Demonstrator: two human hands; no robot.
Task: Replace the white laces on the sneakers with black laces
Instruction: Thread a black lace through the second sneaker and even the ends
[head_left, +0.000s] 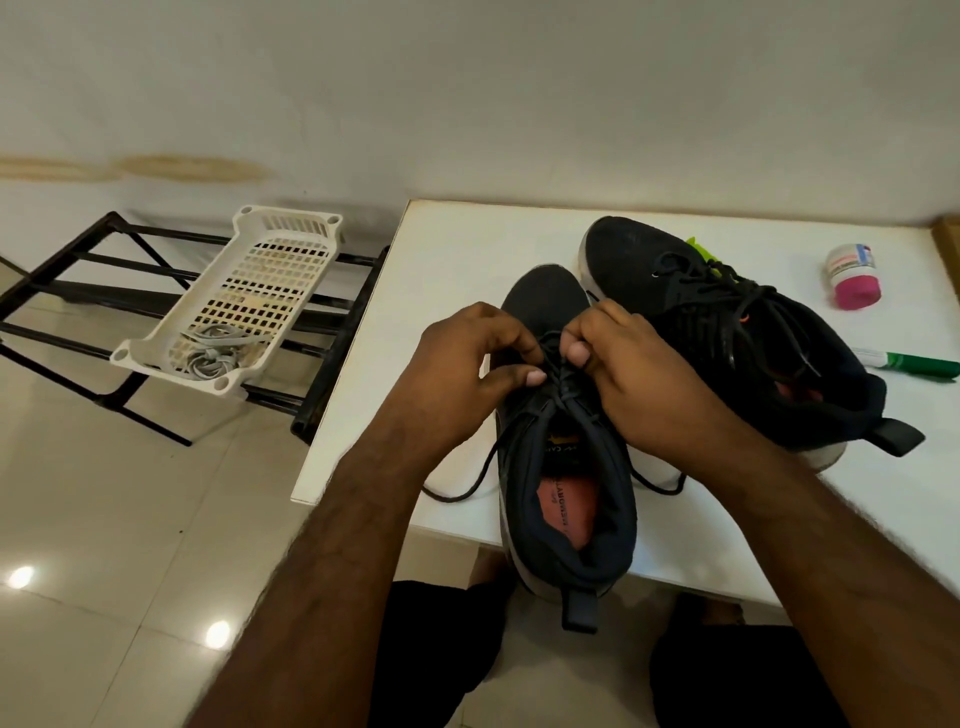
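At the 6 o'clock edge of the white surface (457, 249), the near sneaker (563, 467) points toward 12 o'clock. The left hand (467, 364) and right hand (634, 379) both pinch its black lace (558, 371) with curled fingers. The second sneaker (727, 322) lies at 2 o'clock, already black-laced. Grey-white laces (210, 353) sit in a basket (249, 291) at 9 o'clock.

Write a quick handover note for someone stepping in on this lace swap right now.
Left hand and right hand: both pinch the black lace at the near sneaker's upper eyelets.
Far sneaker: on the table, black lace in, ends loose.
White laces: in the basket on the rack.
Done: white laces out, both sneakers threaded black.
Left: snug and tie the near lace; its ends trail on the table. Then tie the far one.
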